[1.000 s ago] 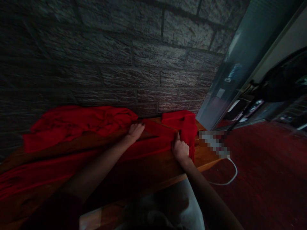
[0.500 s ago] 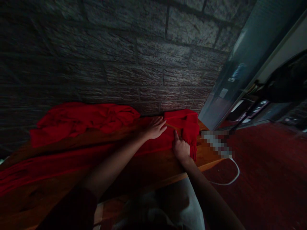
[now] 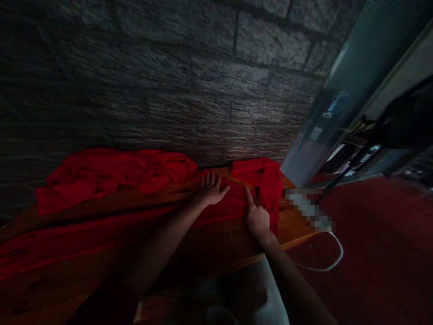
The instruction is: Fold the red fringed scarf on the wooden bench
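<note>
A long red cloth lies along a wooden table against a stone wall. My left hand rests flat on the cloth, fingers stretched out toward the wall. Just to its right, my right hand grips the cloth's folded right end, thumb pointing up and the fingers wrapped into the fabric. That folded end hangs slightly over the table's right edge. The rest of the cloth is bunched at the back left and trails along the table's left side.
A rough stone wall stands right behind the table. A white cable loops over the dark red floor to the right. A glass door or panel and dark equipment stand at the far right.
My left hand went from bunched on the cloth to flat, slid right toward the folded end, then drew back a little. My right hand kept its grip in place.
</note>
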Demonstrator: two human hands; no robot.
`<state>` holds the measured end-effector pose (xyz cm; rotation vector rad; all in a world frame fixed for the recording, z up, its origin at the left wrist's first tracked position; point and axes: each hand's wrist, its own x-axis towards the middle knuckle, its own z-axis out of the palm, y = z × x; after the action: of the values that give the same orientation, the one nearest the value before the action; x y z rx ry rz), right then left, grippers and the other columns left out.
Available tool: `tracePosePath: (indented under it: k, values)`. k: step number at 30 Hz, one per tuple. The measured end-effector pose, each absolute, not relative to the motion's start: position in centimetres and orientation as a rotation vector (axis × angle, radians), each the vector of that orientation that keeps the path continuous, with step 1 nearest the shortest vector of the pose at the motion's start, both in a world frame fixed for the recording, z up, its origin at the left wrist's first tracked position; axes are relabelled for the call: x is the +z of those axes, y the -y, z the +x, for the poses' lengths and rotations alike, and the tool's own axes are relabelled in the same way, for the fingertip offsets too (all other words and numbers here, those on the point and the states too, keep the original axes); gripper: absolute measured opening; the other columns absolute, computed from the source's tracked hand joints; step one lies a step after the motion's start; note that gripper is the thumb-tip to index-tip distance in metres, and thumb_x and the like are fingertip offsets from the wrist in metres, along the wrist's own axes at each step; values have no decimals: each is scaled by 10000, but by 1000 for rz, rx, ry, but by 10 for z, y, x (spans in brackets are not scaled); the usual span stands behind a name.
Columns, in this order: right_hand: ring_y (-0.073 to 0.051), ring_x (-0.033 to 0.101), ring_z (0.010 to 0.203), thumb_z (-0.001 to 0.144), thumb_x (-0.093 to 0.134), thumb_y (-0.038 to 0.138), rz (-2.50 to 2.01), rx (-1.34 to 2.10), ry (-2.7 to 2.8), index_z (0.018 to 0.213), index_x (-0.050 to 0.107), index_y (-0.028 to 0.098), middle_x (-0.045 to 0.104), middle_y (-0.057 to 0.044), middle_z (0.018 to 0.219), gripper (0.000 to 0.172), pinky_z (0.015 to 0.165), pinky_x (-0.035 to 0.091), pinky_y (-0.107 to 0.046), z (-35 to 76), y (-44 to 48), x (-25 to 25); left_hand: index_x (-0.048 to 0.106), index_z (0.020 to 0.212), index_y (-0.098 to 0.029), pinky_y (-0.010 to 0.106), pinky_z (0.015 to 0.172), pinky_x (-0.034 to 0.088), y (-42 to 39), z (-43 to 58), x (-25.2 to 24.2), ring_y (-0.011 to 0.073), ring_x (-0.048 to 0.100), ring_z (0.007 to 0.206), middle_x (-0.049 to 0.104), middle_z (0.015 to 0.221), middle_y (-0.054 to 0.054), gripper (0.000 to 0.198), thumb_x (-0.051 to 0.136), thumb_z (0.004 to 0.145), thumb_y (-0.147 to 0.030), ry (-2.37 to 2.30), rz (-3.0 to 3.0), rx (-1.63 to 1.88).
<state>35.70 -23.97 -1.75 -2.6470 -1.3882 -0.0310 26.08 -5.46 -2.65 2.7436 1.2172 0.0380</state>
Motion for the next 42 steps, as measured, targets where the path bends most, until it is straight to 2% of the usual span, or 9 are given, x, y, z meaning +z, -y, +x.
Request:
tracePosePath:
  k: [3, 9, 16, 20, 24, 27, 30, 33, 42]
  values:
    - [-239, 706, 908, 955, 321, 134, -2636, -13, 1419, 1579, 223, 253, 666, -135, 1172, 643, 744, 555, -320, 355, 242, -18, 167, 1581, -104, 492, 1215, 66, 52, 259, -24, 361, 18, 1514, 61, 1645, 172, 915, 141, 914, -731, -1244, 2741, -8]
    - [-266, 633, 1117, 967, 335, 138, -2599, 7, 1503, 1554, 302, 133, 615, -190, 1250, 588, 920, 500, -323, 356, 246, -16, 191, 1575, -94, 450, 1216, 98, 46, 254, -23, 336, 52, 1518, 81, 1641, 186, 878, 140, 938, -696, -1252, 2750, 4]
    - [-253, 697, 938, 999, 332, 212, -2590, 102, 1453, 1560, 285, 207, 681, -145, 1107, 563, 796, 527, -320, 378, 245, 2, 161, 1587, -159, 495, 1216, 75, 54, 246, -10, 324, 35, 1520, 65, 1652, 136, 828, 76, 945, -674, -1069, 2763, -71]
    - [-256, 696, 908, 1001, 301, 208, -2715, -63, 1468, 1573, 241, 286, 590, -163, 1274, 580, 728, 550, -349, 377, 250, -11, 143, 1591, -211, 576, 1199, 22, 68, 244, -14, 347, -26, 1516, 6, 1654, 100, 843, 102, 921, -720, -1004, 2782, -53]
    - [-265, 663, 1006, 1003, 307, 230, -2687, -35, 1525, 1576, 237, 192, 543, -195, 1332, 578, 805, 549, -363, 376, 260, -12, 136, 1592, -228, 581, 1197, 21, 66, 244, -17, 342, -35, 1516, 8, 1656, 83, 798, 90, 941, -686, -990, 2762, -85]
    - [-300, 567, 1202, 1002, 347, 281, -2590, -23, 1581, 1552, 295, 128, 470, -220, 1432, 574, 992, 476, -413, 375, 261, 3, 145, 1592, -202, 577, 1197, 47, 64, 245, -11, 354, -13, 1515, 41, 1656, 112, 773, 74, 961, -644, -1030, 2752, -33]
    - [-337, 291, 1442, 1008, 331, 304, -2448, -166, 1632, 1530, 338, 89, 258, -224, 1583, 564, 1130, 334, -476, 369, 249, 16, 167, 1588, -171, 563, 1202, 43, 67, 249, -8, 342, 11, 1519, 79, 1653, 133, 763, 68, 975, -613, -1000, 2795, 42]
    - [-298, 78, 1514, 1037, 261, 371, -2366, -157, 1723, 1554, 295, 134, 128, -171, 1635, 570, 1178, 236, -497, 363, 226, 14, 186, 1586, -199, 552, 1205, 25, 69, 252, -12, 316, 15, 1524, 78, 1657, 96, 700, 94, 995, -561, -911, 2868, 52]
    - [-272, 18, 1513, 1046, 201, 481, -2500, 83, 1928, 1579, 180, 133, 63, -193, 1626, 636, 1216, 61, -463, 369, 207, -19, 158, 1588, -172, 463, 1223, 65, 31, 237, -23, 273, -7, 1525, 38, 1653, 88, 741, 139, 980, -594, -1052, 2789, -110]
